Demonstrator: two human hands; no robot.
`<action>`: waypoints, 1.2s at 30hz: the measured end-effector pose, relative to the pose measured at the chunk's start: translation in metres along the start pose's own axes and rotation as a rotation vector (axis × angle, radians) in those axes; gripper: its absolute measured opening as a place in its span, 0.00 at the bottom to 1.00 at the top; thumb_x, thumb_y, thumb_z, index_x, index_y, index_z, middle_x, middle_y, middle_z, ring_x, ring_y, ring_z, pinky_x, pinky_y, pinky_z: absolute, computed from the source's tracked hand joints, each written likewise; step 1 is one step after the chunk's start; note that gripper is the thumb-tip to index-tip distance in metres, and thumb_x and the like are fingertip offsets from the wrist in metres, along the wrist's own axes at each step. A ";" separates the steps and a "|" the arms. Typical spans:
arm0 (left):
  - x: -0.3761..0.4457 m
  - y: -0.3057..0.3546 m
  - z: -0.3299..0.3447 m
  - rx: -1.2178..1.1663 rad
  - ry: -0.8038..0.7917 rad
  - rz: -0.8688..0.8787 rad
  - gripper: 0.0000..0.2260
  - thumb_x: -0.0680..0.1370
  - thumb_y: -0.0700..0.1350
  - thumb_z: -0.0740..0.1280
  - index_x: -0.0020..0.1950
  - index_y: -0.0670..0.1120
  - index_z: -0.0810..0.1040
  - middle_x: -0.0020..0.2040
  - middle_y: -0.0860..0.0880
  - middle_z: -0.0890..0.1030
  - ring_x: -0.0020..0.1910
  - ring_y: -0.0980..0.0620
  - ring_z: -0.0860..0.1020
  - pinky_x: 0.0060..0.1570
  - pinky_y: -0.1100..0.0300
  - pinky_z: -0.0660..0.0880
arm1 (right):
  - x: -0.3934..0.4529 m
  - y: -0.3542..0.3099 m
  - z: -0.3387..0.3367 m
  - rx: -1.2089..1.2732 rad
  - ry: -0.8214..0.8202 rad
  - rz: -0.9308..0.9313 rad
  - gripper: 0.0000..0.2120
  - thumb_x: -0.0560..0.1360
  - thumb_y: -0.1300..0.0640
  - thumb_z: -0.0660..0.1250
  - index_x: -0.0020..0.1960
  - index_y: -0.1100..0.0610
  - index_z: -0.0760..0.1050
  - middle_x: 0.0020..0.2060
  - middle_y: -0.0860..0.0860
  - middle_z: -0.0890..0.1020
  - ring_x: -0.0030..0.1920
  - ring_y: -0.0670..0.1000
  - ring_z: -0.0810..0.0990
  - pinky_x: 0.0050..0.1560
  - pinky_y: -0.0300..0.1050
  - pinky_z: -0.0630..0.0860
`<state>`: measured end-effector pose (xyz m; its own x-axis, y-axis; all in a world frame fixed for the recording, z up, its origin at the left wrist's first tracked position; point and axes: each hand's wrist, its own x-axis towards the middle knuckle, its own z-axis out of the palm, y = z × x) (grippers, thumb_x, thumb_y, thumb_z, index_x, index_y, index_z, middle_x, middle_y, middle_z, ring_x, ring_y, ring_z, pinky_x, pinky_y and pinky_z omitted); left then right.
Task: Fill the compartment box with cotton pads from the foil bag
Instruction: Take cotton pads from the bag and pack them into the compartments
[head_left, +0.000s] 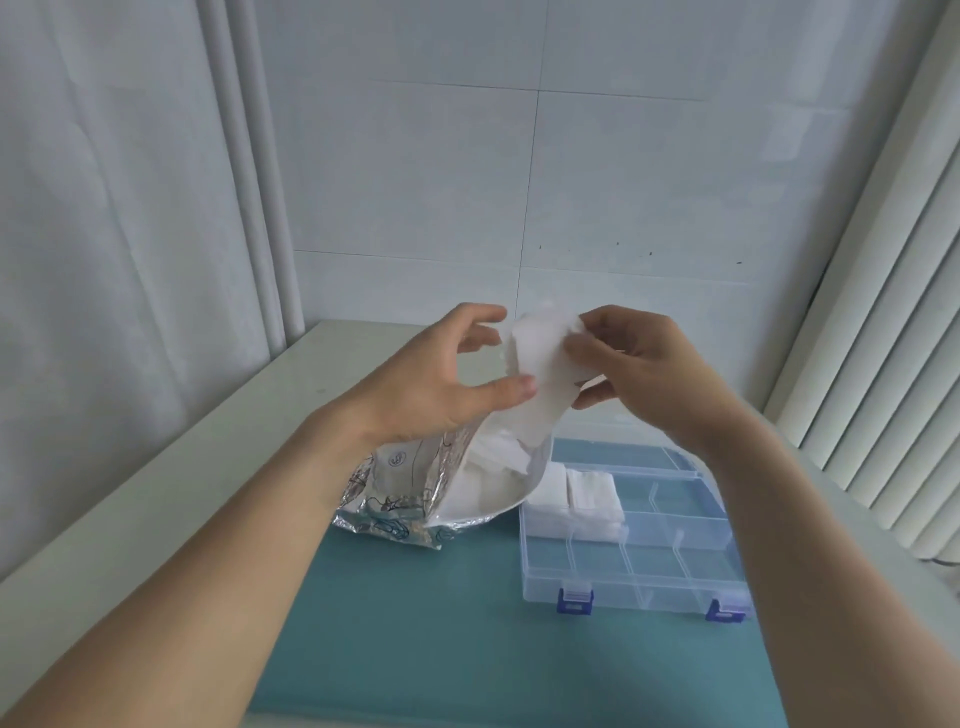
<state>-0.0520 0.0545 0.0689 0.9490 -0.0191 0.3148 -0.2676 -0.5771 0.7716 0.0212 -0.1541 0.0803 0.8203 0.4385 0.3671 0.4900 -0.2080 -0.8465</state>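
Head view looks down on a white table (156, 467) set into a corner of white wall tiles (623, 182), with a pale curtain (104, 208) beyond the left hand and white vertical blinds (883, 364) beyond the right hand. A teal mat (441, 649) covers the table under both forearms. The left hand (441, 374) and right hand (639, 358) are raised together above the mat, each pinching one side of a stack of white cotton pads (540, 364); the stack's long axis runs from upper left down to the right, tilted. Directly below the left hand lies the foil bag (405, 488), its open mouth facing right toward the box, with more pads visible inside. Below the right hand sits the clear compartment box (649, 571), lid open, long side running left to right, its two blue latches (574, 600) on the near edge. Its upper-left compartments, nearest the bag, already hold cotton pads in the box (576, 499).
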 end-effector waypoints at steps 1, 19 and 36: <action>0.000 0.004 0.003 -0.062 0.015 0.036 0.38 0.68 0.64 0.76 0.73 0.55 0.67 0.65 0.57 0.76 0.69 0.61 0.71 0.69 0.55 0.68 | -0.002 -0.004 -0.002 0.055 -0.037 -0.003 0.07 0.81 0.60 0.65 0.53 0.63 0.79 0.46 0.62 0.84 0.46 0.61 0.85 0.46 0.56 0.84; 0.008 0.008 0.036 -0.720 0.331 -0.235 0.06 0.78 0.39 0.70 0.53 0.45 0.82 0.47 0.44 0.86 0.46 0.44 0.85 0.46 0.50 0.83 | -0.010 -0.018 0.019 0.009 0.129 -0.001 0.19 0.66 0.62 0.81 0.54 0.53 0.80 0.37 0.49 0.86 0.35 0.51 0.86 0.41 0.46 0.83; -0.001 0.027 0.053 -0.815 0.279 -0.110 0.10 0.79 0.33 0.64 0.59 0.38 0.79 0.48 0.37 0.85 0.46 0.40 0.85 0.45 0.53 0.82 | -0.003 -0.007 0.027 0.634 0.170 0.284 0.05 0.73 0.61 0.75 0.47 0.55 0.80 0.35 0.51 0.82 0.37 0.49 0.77 0.43 0.43 0.74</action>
<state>-0.0516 -0.0038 0.0599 0.9292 0.2653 0.2574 -0.3148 0.2028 0.9273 0.0074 -0.1300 0.0743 0.9508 0.2894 0.1105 0.0273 0.2769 -0.9605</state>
